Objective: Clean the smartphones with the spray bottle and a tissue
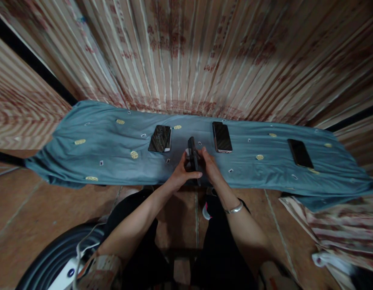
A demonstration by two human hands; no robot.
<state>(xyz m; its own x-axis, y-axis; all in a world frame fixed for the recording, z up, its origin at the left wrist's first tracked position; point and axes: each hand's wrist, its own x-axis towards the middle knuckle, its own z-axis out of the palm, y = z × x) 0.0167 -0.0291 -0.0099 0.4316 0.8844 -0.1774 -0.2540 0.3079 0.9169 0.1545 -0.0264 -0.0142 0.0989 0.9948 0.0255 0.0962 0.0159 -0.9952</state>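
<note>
A black phone (pixel 192 155) is held up nearly edge-on above the cloth in front of me. My left hand (pixel 184 172) is closed around its left side, the thumb stretched across the near end. My right hand (pixel 211 166) is curled at the phone's right side, fingertips against it and partly hidden. Left of my hands lie a dark phone (pixel 158 138) and, partly under it, a white-edged phone (pixel 168 147). To the right, dark phones (pixel 223 137) lie stacked, slightly offset. Another black phone (pixel 300 153) rests alone farther right.
A blue-green patterned cloth (pixel 114 153) covers the long, narrow table. Behind it hangs a pleated curtain (pixel 186 60). Black poles (pixel 35 60) frame the sides. On the tiled floor at lower left are a coiled black hose (pixel 53 249) and a white device with a cable (pixel 67 274).
</note>
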